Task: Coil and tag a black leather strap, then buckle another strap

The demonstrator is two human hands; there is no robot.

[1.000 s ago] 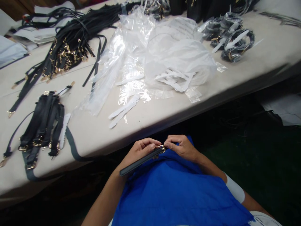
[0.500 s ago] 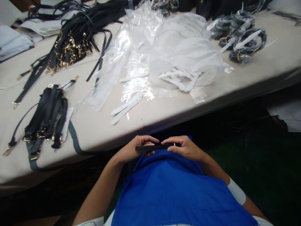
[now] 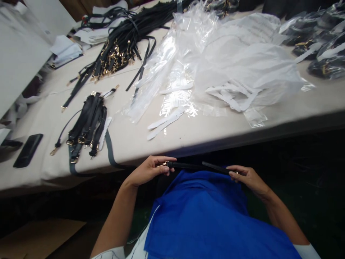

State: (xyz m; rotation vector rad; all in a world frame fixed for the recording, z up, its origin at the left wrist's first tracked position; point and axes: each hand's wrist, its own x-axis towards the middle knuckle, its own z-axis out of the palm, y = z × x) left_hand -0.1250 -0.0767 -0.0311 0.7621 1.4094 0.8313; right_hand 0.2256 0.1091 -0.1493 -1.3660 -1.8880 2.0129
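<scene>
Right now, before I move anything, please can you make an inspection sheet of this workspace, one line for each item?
surface: white-topped work table, its edge just ahead of the hands.
job's things: black strap with a gold clip at one end.
clutter: heap of black straps with gold clips, smaller strap bundle, clear plastic bags, white scalloped strips, bagged coiled straps.
grippers: bare hands; left hand grips the strap's clip end, right hand pinches the other end.
cables: nothing seen.
surroundings: blue cloth over the lap, black phone on the table's left, cardboard sheet on the floor.
</scene>
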